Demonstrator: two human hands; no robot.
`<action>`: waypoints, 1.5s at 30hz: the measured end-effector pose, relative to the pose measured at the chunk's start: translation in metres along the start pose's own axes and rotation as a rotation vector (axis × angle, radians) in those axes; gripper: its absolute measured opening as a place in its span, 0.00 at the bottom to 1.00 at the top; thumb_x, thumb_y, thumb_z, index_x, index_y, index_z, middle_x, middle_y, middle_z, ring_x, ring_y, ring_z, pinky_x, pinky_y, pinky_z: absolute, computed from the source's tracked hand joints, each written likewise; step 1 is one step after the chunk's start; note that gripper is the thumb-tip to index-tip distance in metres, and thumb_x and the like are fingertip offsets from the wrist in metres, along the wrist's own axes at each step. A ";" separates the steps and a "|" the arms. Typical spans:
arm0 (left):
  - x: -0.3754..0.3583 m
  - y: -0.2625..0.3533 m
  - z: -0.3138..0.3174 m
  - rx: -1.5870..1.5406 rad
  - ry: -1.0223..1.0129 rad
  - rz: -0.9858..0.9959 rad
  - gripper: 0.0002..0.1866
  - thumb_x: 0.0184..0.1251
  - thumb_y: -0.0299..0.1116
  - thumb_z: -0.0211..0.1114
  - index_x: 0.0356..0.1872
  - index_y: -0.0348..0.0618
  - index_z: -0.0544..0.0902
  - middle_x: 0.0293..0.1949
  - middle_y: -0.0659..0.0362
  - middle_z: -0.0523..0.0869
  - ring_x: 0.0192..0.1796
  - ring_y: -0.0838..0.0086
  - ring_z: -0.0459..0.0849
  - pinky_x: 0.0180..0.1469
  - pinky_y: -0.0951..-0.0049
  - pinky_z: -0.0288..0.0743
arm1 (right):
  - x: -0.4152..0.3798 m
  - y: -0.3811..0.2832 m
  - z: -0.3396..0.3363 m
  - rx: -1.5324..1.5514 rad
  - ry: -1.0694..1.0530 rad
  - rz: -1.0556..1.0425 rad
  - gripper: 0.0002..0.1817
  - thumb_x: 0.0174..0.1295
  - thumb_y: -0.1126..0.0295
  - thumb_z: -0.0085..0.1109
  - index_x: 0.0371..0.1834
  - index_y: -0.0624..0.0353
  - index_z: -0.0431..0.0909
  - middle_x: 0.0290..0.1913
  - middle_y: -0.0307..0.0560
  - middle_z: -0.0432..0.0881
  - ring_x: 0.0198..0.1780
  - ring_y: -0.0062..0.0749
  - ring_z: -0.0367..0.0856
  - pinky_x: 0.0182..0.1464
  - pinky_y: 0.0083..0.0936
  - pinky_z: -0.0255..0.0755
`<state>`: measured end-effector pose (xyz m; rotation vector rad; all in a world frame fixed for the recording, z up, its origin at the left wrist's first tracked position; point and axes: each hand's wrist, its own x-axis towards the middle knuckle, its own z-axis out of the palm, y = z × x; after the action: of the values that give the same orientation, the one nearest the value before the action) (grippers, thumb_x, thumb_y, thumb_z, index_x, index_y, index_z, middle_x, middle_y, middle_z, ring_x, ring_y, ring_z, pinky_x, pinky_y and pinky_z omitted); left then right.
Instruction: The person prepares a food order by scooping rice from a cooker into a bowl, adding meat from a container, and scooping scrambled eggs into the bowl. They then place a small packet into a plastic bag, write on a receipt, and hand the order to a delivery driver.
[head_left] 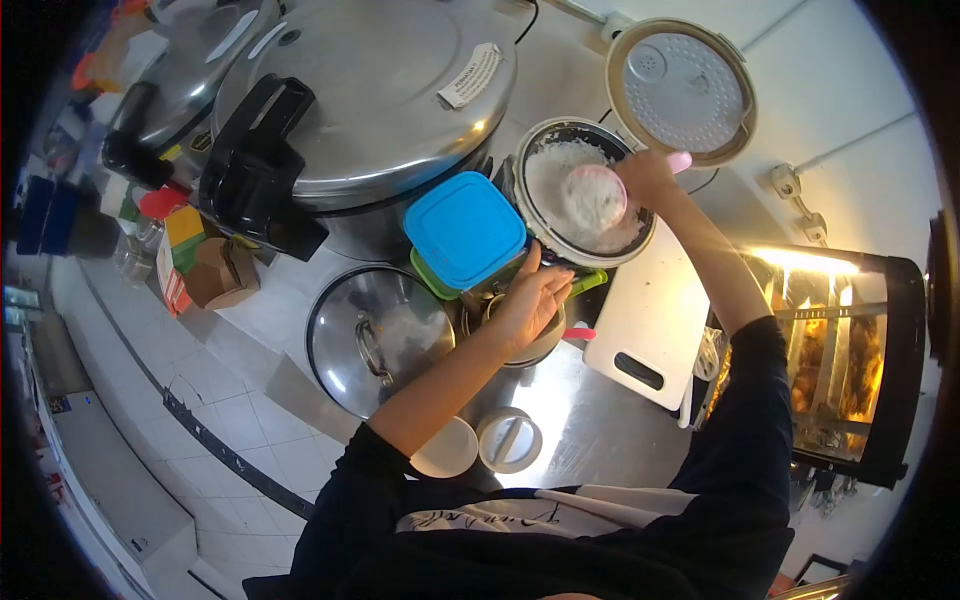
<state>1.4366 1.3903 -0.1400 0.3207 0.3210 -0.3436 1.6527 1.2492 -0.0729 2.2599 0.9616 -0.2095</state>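
Observation:
My right hand (648,181) is closed around a pink scoop (622,186) heaped with white rice, over the rice cooker (519,170). More white rice (552,163) lies inside the cooker's pot. My left hand (530,308) is open, fingers stretched toward the cooker's near rim, with one fingertip right at it. Beneath this hand a round pot (540,350) is partly hidden, with a pink handle (580,333) and a green handle (588,284) sticking out around it. Just left of the cooker sits a container with a blue lid (465,230).
The cooker's raised lid (684,90) stands behind it. Large steel pressure cookers (380,90) fill the back left. A glass-lidded pot (340,335), a white cutting board (640,320), a white bowl (445,450) and a round white lid (510,440) are nearer. A lit oven (830,350) glows at right.

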 end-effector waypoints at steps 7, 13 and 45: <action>-0.079 0.006 0.009 0.195 -0.066 -0.195 0.27 0.68 0.30 0.49 0.65 0.35 0.52 0.58 0.47 0.68 0.63 0.61 0.66 0.67 0.66 0.56 | -0.044 0.036 -0.009 0.450 -0.008 0.250 0.14 0.46 0.64 0.57 0.37 0.54 0.81 0.40 0.49 0.82 0.45 0.46 0.79 0.45 0.35 0.73; -0.185 0.048 -0.007 0.760 -0.275 -0.533 0.21 0.71 0.40 0.45 0.57 0.34 0.68 0.51 0.51 0.77 0.56 0.68 0.74 0.61 0.69 0.64 | -0.105 0.018 0.017 1.165 0.118 0.255 0.29 0.48 0.69 0.62 0.57 0.57 0.69 0.53 0.44 0.77 0.52 0.26 0.73 0.55 0.24 0.66; -0.300 0.011 -0.224 0.912 -0.063 -0.529 0.32 0.69 0.27 0.39 0.69 0.48 0.35 0.57 0.39 0.69 0.58 0.56 0.73 0.61 0.62 0.64 | -0.310 -0.494 -0.073 1.114 0.251 0.998 0.33 0.54 0.76 0.46 0.65 0.36 0.57 0.36 0.56 0.69 0.29 0.51 0.78 0.29 0.41 0.73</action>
<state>1.1165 1.5625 -0.2316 1.1245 0.1638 -1.0209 1.0820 1.3665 -0.1525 3.5169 -0.4596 0.0161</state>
